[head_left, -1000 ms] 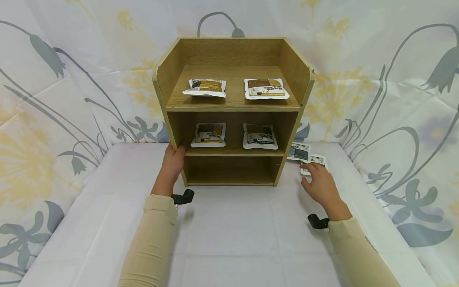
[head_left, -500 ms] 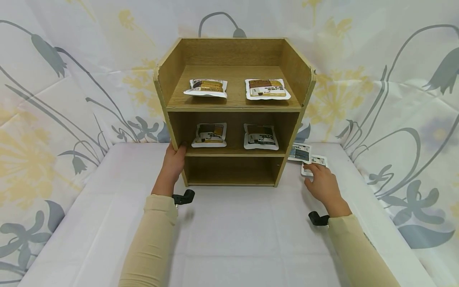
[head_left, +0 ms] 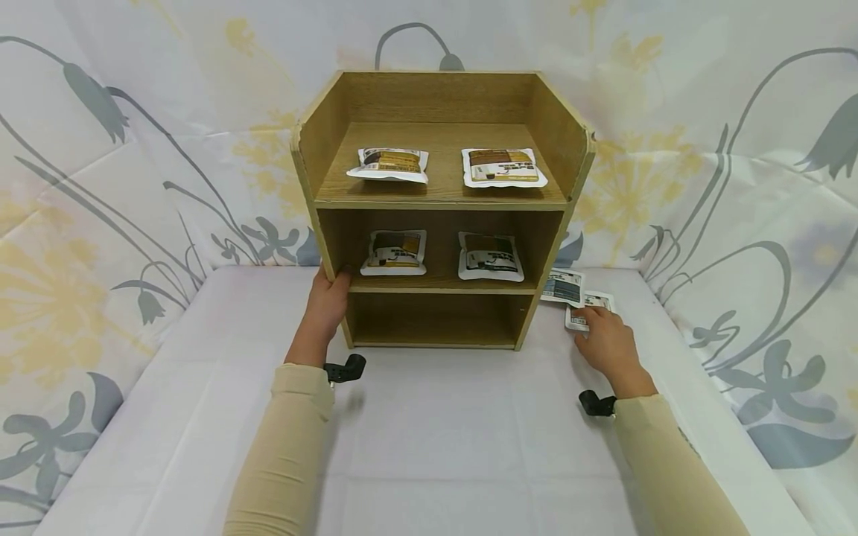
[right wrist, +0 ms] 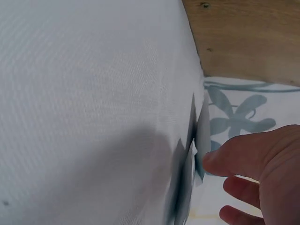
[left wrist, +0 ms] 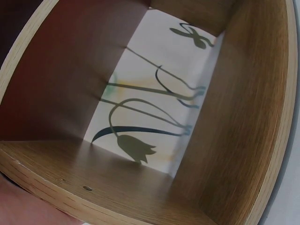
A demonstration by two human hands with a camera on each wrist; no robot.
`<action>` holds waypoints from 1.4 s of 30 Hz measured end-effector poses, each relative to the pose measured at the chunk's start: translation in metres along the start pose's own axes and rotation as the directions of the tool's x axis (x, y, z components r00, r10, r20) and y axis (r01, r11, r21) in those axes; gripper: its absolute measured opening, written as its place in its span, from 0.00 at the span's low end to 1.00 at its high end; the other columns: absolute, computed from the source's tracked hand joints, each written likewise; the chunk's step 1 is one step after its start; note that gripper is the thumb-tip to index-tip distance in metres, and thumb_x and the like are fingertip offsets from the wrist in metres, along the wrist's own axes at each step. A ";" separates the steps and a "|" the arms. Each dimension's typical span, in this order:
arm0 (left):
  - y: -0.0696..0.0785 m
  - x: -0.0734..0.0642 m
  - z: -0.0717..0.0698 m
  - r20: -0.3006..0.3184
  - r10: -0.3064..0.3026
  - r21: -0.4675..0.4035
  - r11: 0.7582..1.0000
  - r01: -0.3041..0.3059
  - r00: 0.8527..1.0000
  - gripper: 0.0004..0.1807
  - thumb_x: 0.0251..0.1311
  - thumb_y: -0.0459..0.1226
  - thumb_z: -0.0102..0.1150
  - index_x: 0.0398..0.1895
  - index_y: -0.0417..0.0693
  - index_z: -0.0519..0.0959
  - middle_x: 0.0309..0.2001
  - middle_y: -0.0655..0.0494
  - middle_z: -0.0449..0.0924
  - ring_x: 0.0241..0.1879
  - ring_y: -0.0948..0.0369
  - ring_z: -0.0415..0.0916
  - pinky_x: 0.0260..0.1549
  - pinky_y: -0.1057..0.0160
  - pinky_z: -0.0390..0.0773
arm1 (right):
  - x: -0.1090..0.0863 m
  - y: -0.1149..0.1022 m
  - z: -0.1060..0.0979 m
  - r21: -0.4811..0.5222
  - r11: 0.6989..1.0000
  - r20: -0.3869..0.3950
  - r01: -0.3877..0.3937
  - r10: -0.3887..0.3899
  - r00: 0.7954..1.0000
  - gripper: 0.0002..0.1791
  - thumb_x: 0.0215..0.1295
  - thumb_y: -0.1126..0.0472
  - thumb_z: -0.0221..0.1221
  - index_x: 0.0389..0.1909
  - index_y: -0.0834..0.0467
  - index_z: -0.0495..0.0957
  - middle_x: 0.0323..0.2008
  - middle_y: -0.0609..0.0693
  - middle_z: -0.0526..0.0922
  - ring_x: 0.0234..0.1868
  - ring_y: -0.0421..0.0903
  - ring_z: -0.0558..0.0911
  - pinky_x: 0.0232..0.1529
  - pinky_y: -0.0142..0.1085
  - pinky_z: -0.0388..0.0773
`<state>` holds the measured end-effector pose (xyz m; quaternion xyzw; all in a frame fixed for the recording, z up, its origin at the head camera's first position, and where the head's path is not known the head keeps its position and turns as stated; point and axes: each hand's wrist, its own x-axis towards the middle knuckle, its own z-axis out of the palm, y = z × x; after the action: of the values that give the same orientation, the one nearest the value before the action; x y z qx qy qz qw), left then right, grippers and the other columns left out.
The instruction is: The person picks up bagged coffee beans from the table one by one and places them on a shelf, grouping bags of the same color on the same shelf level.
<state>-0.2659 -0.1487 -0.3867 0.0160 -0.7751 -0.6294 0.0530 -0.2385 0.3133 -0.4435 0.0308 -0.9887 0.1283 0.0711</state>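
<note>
- Right grip (head_left: 608, 344) is shifting slightly rightward over the packet (head_left: 599, 300); thumb and fingers are lying spread, no pinch showing.
- Packet is staying near the tabletop's (head_left: 429, 424) back right corner, apparently not lifting yet.
- Left grip (head_left: 328, 301) is pinching the shelf's (head_left: 442, 205) left side, unchanged.

A wooden compartment (left wrist: 248, 79) frames patterned cloth (left wrist: 150, 101) (left hand (left wrist: 30, 204) at its edge).
</note>
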 end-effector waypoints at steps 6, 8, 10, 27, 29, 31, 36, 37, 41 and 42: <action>0.001 0.000 0.001 0.001 0.000 -0.004 1.000 0.000 1.000 0.28 0.73 0.47 0.38 0.73 0.52 0.55 0.68 0.42 0.63 0.65 0.47 0.63 0.68 0.45 0.59 | 0.002 0.003 0.000 0.002 1.000 0.044 -0.022 0.022 0.999 0.23 0.61 0.64 0.54 0.59 0.61 0.73 0.63 0.69 0.67 0.59 0.73 0.68 0.48 0.67 0.68; 0.001 0.000 0.000 0.004 0.006 -0.005 1.000 -0.006 1.000 0.28 0.73 0.47 0.38 0.74 0.53 0.55 0.69 0.42 0.62 0.66 0.47 0.62 0.68 0.45 0.58 | 0.003 0.003 0.000 -0.002 1.000 0.058 -0.026 0.026 0.998 0.22 0.62 0.64 0.54 0.58 0.61 0.73 0.63 0.69 0.67 0.59 0.73 0.68 0.48 0.67 0.69; 0.001 -0.001 0.000 0.007 0.014 -0.005 1.000 -0.014 1.000 0.29 0.73 0.48 0.38 0.74 0.54 0.54 0.70 0.42 0.61 0.67 0.47 0.61 0.69 0.45 0.58 | 0.004 0.004 0.001 -0.007 0.999 0.077 -0.036 0.037 0.996 0.22 0.62 0.63 0.55 0.59 0.61 0.73 0.64 0.69 0.66 0.60 0.73 0.67 0.49 0.67 0.68; 0.003 -0.003 0.001 -0.003 0.014 0.012 1.000 -0.014 1.000 0.29 0.73 0.47 0.37 0.75 0.54 0.53 0.70 0.43 0.61 0.68 0.47 0.60 0.69 0.45 0.57 | 0.015 0.014 0.010 -0.046 0.998 0.140 -0.040 0.046 0.989 0.23 0.62 0.65 0.53 0.60 0.61 0.72 0.65 0.70 0.65 0.61 0.73 0.67 0.52 0.67 0.68; 0.003 -0.003 0.001 -0.003 0.012 0.012 1.000 -0.012 1.000 0.29 0.73 0.47 0.38 0.75 0.54 0.53 0.70 0.43 0.60 0.68 0.47 0.60 0.69 0.44 0.57 | 0.016 0.014 0.009 -0.051 0.998 0.141 -0.039 0.046 0.989 0.23 0.62 0.65 0.54 0.60 0.61 0.73 0.65 0.70 0.66 0.61 0.72 0.67 0.52 0.67 0.68; 0.002 -0.003 0.001 -0.003 0.012 0.010 1.000 -0.012 1.000 0.29 0.73 0.47 0.38 0.75 0.54 0.52 0.70 0.43 0.60 0.68 0.46 0.60 0.69 0.44 0.57 | 0.016 0.014 0.008 -0.055 0.998 0.144 -0.043 0.050 0.988 0.23 0.62 0.64 0.54 0.60 0.60 0.73 0.65 0.69 0.66 0.61 0.72 0.68 0.51 0.67 0.68; 0.001 -0.002 0.001 -0.001 0.011 0.012 1.000 -0.011 1.000 0.29 0.73 0.47 0.38 0.75 0.54 0.53 0.71 0.43 0.60 0.69 0.47 0.60 0.69 0.45 0.57 | 0.018 0.014 0.008 -0.069 0.997 0.148 -0.047 0.057 0.987 0.21 0.64 0.63 0.56 0.59 0.59 0.74 0.64 0.68 0.68 0.58 0.72 0.71 0.48 0.67 0.69; 0.001 -0.002 0.000 -0.001 0.013 0.010 1.000 -0.013 1.000 0.29 0.73 0.47 0.38 0.75 0.54 0.53 0.71 0.43 0.60 0.69 0.47 0.60 0.70 0.45 0.56 | 0.018 0.014 0.008 -0.074 0.996 0.147 -0.045 0.056 0.988 0.21 0.64 0.63 0.56 0.59 0.58 0.75 0.64 0.67 0.69 0.57 0.72 0.72 0.47 0.66 0.70; 0.001 -0.001 0.000 0.000 0.024 0.001 1.000 -0.024 1.000 0.29 0.73 0.47 0.38 0.74 0.54 0.54 0.70 0.44 0.61 0.69 0.48 0.60 0.70 0.46 0.56 | 0.018 0.015 0.008 -0.089 0.995 0.139 -0.041 0.053 0.989 0.20 0.64 0.62 0.58 0.58 0.58 0.75 0.61 0.67 0.72 0.55 0.71 0.74 0.46 0.66 0.70; 0.001 -0.001 0.000 0.001 0.025 0.000 1.000 -0.025 1.000 0.29 0.73 0.47 0.38 0.74 0.54 0.54 0.70 0.43 0.61 0.69 0.48 0.59 0.70 0.46 0.56 | 0.018 0.015 0.007 -0.090 0.995 0.136 -0.042 0.054 0.989 0.20 0.64 0.62 0.58 0.58 0.58 0.76 0.60 0.67 0.73 0.55 0.71 0.74 0.47 0.66 0.69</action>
<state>-0.2646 -0.1485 -0.3861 0.0062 -0.7752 -0.6288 0.0605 -0.2588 0.3250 -0.4517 0.0126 -0.9964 0.0844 0.0006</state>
